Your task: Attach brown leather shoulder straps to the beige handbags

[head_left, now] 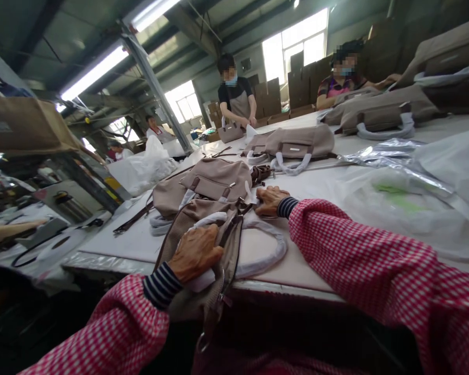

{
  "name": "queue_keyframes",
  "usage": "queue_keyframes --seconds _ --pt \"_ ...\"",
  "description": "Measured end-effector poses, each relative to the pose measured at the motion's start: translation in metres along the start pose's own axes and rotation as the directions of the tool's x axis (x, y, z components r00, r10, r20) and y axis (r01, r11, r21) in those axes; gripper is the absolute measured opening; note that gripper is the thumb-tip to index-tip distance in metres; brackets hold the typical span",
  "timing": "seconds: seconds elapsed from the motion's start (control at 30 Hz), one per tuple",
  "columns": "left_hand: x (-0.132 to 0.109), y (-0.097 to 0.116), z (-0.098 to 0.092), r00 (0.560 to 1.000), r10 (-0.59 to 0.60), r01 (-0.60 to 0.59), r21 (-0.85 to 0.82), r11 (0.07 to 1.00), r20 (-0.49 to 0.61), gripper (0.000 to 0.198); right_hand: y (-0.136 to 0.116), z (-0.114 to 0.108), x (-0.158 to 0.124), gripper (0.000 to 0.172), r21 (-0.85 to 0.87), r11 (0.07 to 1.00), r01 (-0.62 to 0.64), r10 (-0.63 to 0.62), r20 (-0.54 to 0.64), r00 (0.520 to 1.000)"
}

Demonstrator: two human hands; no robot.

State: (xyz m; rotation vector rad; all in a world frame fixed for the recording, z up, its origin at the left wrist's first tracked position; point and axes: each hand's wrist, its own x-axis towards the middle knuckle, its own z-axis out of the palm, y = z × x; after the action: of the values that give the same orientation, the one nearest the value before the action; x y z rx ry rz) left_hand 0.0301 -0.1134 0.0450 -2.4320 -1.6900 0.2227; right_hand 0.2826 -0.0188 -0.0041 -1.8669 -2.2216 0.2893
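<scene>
A taupe handbag (180, 227) with an open zipper (229, 229) lies at the table's near edge, its closest end hanging over the side. My left hand (197, 252) is closed on the bag's upper edge by the zipper. One wrapped handle (263, 260) loops out to the right on the table. Beyond the bag's far end, my right hand (271, 200) has its fingers curled down beside a white slip (251, 194); what they hold, if anything, is hidden. Just behind lies another taupe handbag (214, 174) with brown strap tabs.
More taupe bags (303, 141) lie farther along the white table (308, 182), with a pile at the right (391, 109). Clear plastic bags (406, 200) cover the right side. Two masked co-workers (236, 94) are across the table. A metal post (156, 83) rises at the left.
</scene>
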Motion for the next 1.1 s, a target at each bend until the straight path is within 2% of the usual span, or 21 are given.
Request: queue_keyframes --seconds 0.1,0.2,0.27,0.33,0.4,0.53,0.57,0.63,0.7,0.77,0.8,0.87,1.0,1.1 --pt "0.001 -0.010 -0.008 0.996 -0.060 0.051 -0.140 0.989 -0.061 0.005 -0.010 -0.018 -0.016 0.073 -0.011 0.999 0.045 -0.045 -0.072 0.996" --pt "0.005 -0.018 -0.019 0.979 -0.166 0.121 -0.314 0.942 -0.121 0.009 -0.030 -0.037 -0.039 0.070 -0.077 0.987 0.141 -0.152 -0.165 0.974" --pt "0.009 -0.019 -0.026 0.968 -0.180 0.106 -0.364 0.925 -0.175 0.010 -0.048 -0.040 -0.053 0.063 -0.112 0.967 0.230 -0.248 -0.183 0.951" --pt "0.012 -0.017 -0.032 0.964 -0.151 0.064 -0.358 0.931 -0.220 0.009 -0.064 -0.031 -0.061 0.055 -0.127 0.933 0.337 -0.354 -0.161 0.921" --pt "0.014 -0.016 -0.035 0.964 -0.113 0.030 -0.325 0.945 -0.241 0.007 -0.076 -0.012 -0.064 0.050 -0.122 0.892 0.435 -0.447 -0.108 0.888" --pt "0.014 -0.025 -0.037 0.951 -0.064 -0.001 -0.207 0.978 -0.303 0.008 -0.078 0.025 -0.057 0.052 -0.028 0.851 0.524 -0.525 -0.056 0.849" --pt "0.013 -0.029 -0.038 0.939 -0.015 -0.036 -0.141 0.989 -0.345 0.006 -0.075 0.031 -0.055 0.052 -0.009 0.846 0.533 -0.532 -0.062 0.844" --pt "0.014 -0.036 -0.039 0.907 0.193 -0.191 0.041 0.981 -0.376 0.010 -0.069 0.037 -0.053 0.052 0.008 0.840 0.542 -0.540 -0.082 0.838" --pt "0.017 -0.038 -0.042 0.847 0.472 -0.430 0.206 0.879 -0.245 0.023 -0.065 0.039 -0.053 0.054 0.014 0.837 0.546 -0.542 -0.105 0.834" --pt "0.024 -0.036 -0.045 0.764 0.645 -0.621 0.264 0.738 -0.008 0.028 -0.063 0.040 -0.053 0.056 0.013 0.831 0.556 -0.550 -0.120 0.826" --pt "0.029 -0.035 -0.046 0.736 0.671 -0.666 0.274 0.694 0.087 0.026 -0.062 0.041 -0.053 0.056 0.010 0.826 0.564 -0.559 -0.123 0.820" --pt "0.039 -0.032 -0.046 0.729 0.657 -0.680 0.312 0.664 0.190 0.019 -0.062 0.043 -0.052 0.055 0.005 0.811 0.585 -0.580 -0.122 0.805" --pt "0.055 -0.030 -0.036 0.744 0.623 -0.661 0.403 0.633 0.242 0.011 -0.061 0.045 -0.051 0.055 0.032 0.803 0.595 -0.586 -0.139 0.798" --pt "0.061 -0.031 -0.027 0.737 0.626 -0.664 0.443 0.603 0.253 0.014 -0.058 0.045 -0.048 0.055 0.132 0.813 0.567 -0.550 -0.145 0.822"
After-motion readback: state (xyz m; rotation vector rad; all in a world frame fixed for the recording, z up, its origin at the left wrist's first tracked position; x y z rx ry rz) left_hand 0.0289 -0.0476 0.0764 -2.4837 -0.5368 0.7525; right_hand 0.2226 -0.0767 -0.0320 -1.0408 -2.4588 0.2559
